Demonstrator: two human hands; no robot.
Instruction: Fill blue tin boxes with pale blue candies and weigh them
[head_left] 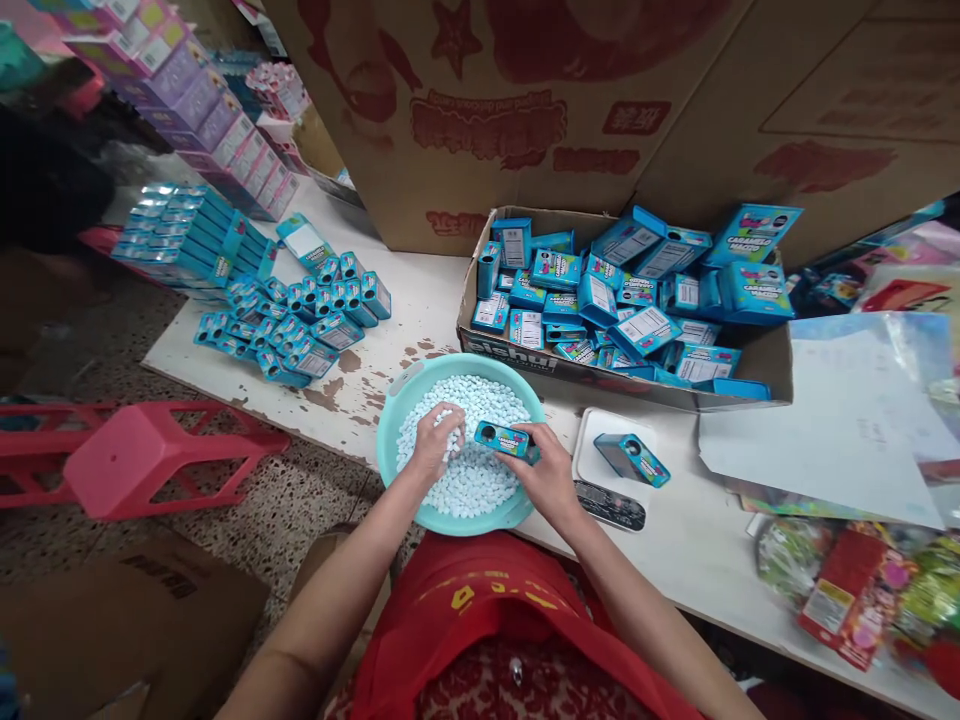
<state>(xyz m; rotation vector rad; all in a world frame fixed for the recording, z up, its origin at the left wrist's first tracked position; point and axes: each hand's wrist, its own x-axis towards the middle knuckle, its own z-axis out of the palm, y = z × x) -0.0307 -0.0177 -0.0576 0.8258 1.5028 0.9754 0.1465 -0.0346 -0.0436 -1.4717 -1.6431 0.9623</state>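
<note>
And here at the bench [416, 295], the teal basin [385, 440] sits in front of the person, well filled with small pale candies [469, 495]. Over it goes the left hand [435, 442], fingers half curled, a little clutch of candies in their grasp! Facing it, the right hand [547, 468] has its fingers closed on a blue box [501, 438], held above the basin, a dark round spot showing on its near end. Just right of that, the white scale [589, 445] carries a second box [634, 460]. Behind, what a crowd: the open carton [566, 375] is heaped with blue packs [600, 295], jumbled at all angles. Over on the left, more small boxes [289, 325] stand bunched together, beside a neatly stacked block [191, 235].
</note>
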